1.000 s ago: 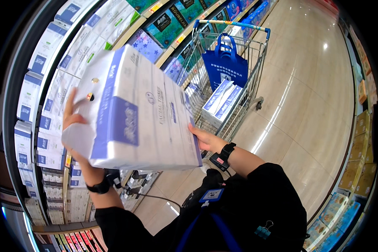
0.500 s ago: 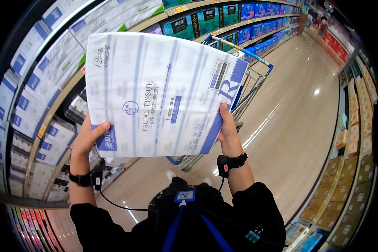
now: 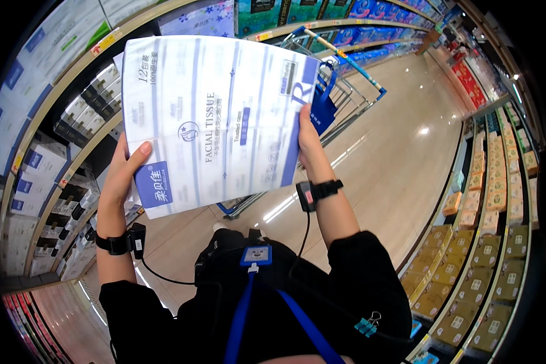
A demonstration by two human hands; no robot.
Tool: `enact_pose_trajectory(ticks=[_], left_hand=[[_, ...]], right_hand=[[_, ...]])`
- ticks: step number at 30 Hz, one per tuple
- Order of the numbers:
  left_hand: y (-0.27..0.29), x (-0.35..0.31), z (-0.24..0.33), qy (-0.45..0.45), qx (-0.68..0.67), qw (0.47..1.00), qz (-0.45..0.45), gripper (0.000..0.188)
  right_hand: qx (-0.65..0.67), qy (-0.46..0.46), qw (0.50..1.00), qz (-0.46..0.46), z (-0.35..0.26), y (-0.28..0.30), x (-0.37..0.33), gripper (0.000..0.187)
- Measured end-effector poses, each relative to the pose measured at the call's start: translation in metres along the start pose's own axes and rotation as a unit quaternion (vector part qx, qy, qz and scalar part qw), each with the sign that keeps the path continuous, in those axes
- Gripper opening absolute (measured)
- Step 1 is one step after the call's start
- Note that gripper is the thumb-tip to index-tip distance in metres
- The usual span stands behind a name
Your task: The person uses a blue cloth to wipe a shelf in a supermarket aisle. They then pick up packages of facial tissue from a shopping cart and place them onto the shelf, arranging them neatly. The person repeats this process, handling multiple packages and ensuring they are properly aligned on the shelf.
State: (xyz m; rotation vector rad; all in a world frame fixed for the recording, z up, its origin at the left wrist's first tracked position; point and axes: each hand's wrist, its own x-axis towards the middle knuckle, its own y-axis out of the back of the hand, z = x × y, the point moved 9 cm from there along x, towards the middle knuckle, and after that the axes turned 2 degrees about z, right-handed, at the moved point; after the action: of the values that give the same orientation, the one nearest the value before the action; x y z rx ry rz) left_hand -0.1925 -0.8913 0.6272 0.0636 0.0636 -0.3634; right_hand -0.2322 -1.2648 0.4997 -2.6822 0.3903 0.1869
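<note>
A large white and blue multipack of facial tissue (image 3: 218, 118) is held up flat in front of me, its printed face toward the camera. My left hand (image 3: 122, 173) grips its lower left edge, thumb over a blue label. My right hand (image 3: 307, 139) grips its right edge. Both wrists wear black bands with a cable running between them. Behind the pack stands a shopping cart (image 3: 340, 79) with blue trim, mostly hidden by the pack.
Shelves (image 3: 48, 151) of white and blue tissue boxes run along the left. A shiny tiled aisle floor (image 3: 406, 158) stretches ahead to the right. Shelves of yellow packages (image 3: 491, 242) line the right side. A blue bag (image 3: 324, 109) hangs in the cart.
The pack has been turned from tilted off the left shelf to face me squarely, and has moved right, in front of the cart. Both hands kept hold of it.
</note>
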Motion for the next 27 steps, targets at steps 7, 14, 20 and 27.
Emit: enact_pose_trajectory(ticks=[7, 14, 20, 27], left_hand=[[0.015, 0.023, -0.009, -0.026, 0.109, 0.994, 0.018, 0.076], [-0.021, 0.029, 0.003, -0.07, 0.264, 0.958, 0.085, 0.081], [-0.067, 0.047, 0.03, -0.107, 0.414, 0.896, 0.123, 0.089], [-0.188, 0.113, 0.049, -0.204, 0.535, 0.818, 0.046, 0.084]], right_hand=[[0.025, -0.101, 0.994, 0.018, 0.085, -0.032, 0.041, 0.085], [0.16, -0.181, 0.97, 0.013, 0.161, -0.03, 0.08, 0.091], [0.252, -0.235, 0.938, -0.043, 0.206, -0.038, 0.144, 0.086], [0.342, -0.264, 0.898, -0.082, 0.205, 0.002, 0.216, 0.085]])
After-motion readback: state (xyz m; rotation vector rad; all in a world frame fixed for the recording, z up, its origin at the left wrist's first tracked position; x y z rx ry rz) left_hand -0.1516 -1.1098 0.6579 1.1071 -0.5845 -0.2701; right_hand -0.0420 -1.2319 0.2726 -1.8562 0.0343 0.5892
